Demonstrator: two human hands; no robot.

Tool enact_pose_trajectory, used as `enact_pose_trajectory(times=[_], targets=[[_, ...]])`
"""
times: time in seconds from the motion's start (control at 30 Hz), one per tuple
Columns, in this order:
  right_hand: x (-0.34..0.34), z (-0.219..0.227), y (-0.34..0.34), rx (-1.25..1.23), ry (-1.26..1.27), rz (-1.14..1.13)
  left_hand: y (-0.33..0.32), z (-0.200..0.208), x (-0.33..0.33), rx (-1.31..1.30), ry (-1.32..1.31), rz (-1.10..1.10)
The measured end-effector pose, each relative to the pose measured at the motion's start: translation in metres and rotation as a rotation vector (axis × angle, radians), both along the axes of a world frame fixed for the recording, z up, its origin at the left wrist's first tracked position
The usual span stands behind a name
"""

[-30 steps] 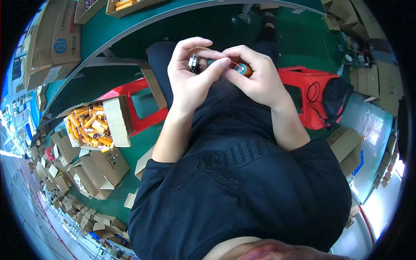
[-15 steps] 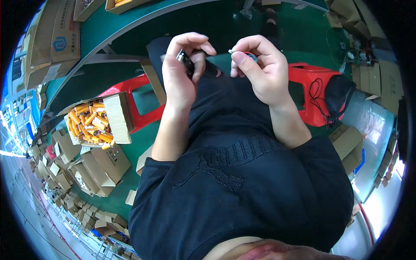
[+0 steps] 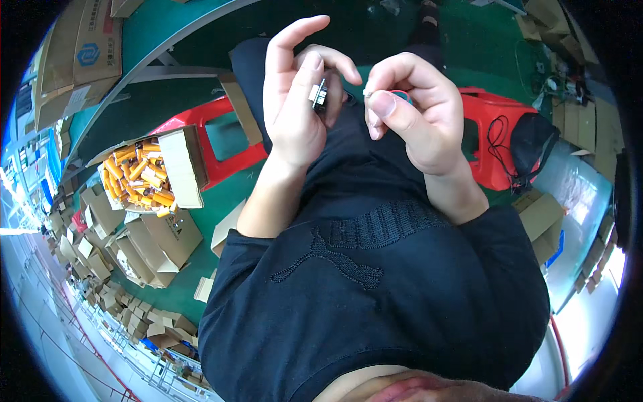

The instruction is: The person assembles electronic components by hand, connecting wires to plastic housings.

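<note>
My left hand (image 3: 284,110) is raised in front of me and closed on a small black part (image 3: 320,98) with pale, metallic pieces along its side. The part lies between thumb and fingers, while the index finger stretches up and away from it. Just to the right, my right hand (image 3: 425,124) pinches a small white connector (image 3: 367,94) between thumb and index finger. Red and bluish-green wire (image 3: 402,94) loops behind the thumb; the rest of it is hidden in the fingers. The connector and the black part are apart.
At left, an open carton (image 3: 181,167) holds several orange cylinders (image 3: 137,174). Red stools (image 3: 214,171) stand on both sides, with a black bag (image 3: 532,144) and cable on the right one. A table edge (image 3: 154,67) curves across the upper left beside a large carton (image 3: 80,60).
My left hand has moved right and turned, lifting its index finger and showing the black part's pale side. My right hand has shifted slightly right, still pinching the connector.
</note>
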State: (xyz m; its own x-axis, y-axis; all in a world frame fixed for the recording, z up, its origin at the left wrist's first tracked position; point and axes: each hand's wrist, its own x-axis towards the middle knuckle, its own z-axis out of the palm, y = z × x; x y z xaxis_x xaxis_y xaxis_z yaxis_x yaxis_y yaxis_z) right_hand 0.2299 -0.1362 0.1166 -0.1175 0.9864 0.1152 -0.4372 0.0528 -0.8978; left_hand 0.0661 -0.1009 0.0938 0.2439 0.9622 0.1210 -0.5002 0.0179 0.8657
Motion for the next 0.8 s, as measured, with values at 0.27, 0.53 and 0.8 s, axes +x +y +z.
enact_pose_trajectory(times=[0.27, 0.53, 0.8], targets=[[-0.007, 0.006, 0.001, -0.050, -0.210, 0.055, 0.000, -0.010, 0.001, 0.238, 0.118, 0.141], [-0.005, 0.000, 0.000, -0.046, -0.245, 0.042, -0.004, -0.013, -0.002, 0.261, 0.110, 0.112], [-0.007, 0.001, 0.000, -0.053, -0.241, 0.048, -0.006, -0.013, -0.004, 0.269, 0.116, 0.112]])
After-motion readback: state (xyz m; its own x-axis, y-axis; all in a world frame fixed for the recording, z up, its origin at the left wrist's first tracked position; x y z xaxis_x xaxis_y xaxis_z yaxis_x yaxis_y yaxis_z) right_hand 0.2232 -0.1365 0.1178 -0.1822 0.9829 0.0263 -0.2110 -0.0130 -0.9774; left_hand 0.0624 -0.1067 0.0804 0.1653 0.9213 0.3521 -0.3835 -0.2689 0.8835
